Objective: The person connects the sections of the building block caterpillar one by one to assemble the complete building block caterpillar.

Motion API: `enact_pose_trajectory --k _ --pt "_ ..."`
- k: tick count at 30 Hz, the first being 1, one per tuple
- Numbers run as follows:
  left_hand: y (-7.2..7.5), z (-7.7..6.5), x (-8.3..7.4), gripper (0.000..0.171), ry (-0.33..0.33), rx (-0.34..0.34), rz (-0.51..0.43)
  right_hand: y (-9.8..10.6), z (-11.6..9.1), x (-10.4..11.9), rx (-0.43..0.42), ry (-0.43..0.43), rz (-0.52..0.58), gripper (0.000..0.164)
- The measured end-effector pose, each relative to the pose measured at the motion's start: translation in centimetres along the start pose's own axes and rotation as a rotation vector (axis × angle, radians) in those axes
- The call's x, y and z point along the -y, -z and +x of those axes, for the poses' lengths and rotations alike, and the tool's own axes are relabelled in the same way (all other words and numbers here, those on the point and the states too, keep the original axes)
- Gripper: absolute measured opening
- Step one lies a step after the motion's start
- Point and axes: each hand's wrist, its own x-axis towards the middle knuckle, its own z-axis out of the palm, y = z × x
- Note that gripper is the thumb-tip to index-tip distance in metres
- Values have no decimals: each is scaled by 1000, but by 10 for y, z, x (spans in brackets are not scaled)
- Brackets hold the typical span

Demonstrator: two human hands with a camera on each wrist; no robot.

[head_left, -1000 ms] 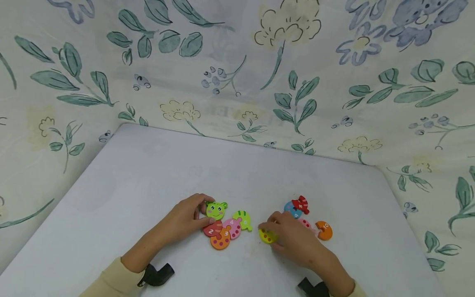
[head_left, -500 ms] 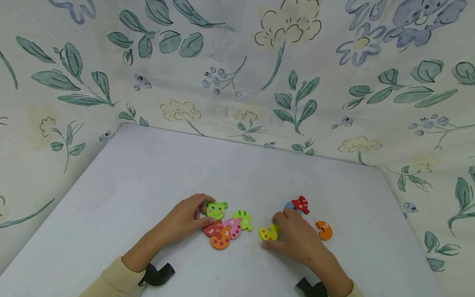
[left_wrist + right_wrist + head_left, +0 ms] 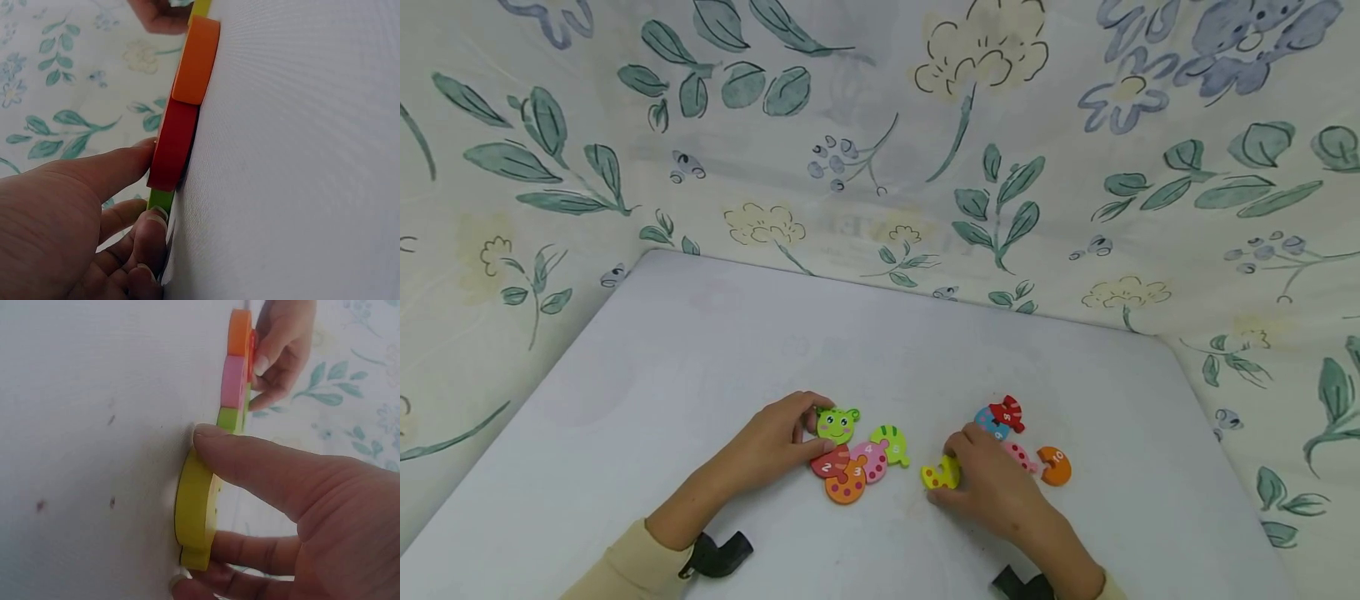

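Note:
Joined numbered puzzle pieces lie in front of my left hand (image 3: 782,433): a green smiling head (image 3: 837,425), red 2 (image 3: 829,464), orange 3 (image 3: 847,486), pink 4 (image 3: 871,461) and striped green (image 3: 891,445). My left thumb rests by the red piece (image 3: 172,147) and the fingers curl at the edge of the green head (image 3: 160,199), steadying it from the left. Across a small gap to the right, my right hand (image 3: 992,479) pinches a yellow spotted puzzle piece (image 3: 940,475) between thumb and fingers. In the right wrist view the yellow piece (image 3: 197,503) lies flat on the tabletop.
Beyond my right hand lie a blue piece (image 3: 991,423), a red piece (image 3: 1009,414), a pink spotted piece (image 3: 1018,454) and an orange piece (image 3: 1056,467). The white tabletop (image 3: 775,333) meets a floral-patterned cloth (image 3: 880,167) behind. Black wrist mounts (image 3: 721,557) stick out below each hand.
My right fingers have shifted their hold on the yellow piece, and it has turned. Over the last half second hand and piece moved slightly left. The left hand has stayed still.

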Motion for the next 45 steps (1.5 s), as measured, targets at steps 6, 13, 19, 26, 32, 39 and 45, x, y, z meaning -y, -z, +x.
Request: enact_pose_trajectory --k 6,13,19,26,32,39,45 --pt "0 1 0 50 0 1 5 0 -2 4 21 57 40 52" --pt "0 0 -1 50 -2 1 5 -1 -4 3 21 72 42 63" --pt "1 0 -1 50 -1 -3 -1 0 -8 -2 13 68 28 71" --pt "1 -1 0 50 -18 -5 -5 1 -12 -5 11 47 33 75" --pt "-1 1 0 51 -10 0 -8 -6 -12 -2 -38 46 -3 75" --pt "-2 2 0 50 2 1 -9 -9 -9 4 -51 51 -6 67" --pt "0 0 0 50 3 -2 -3 -10 -8 5 -51 62 4 66"
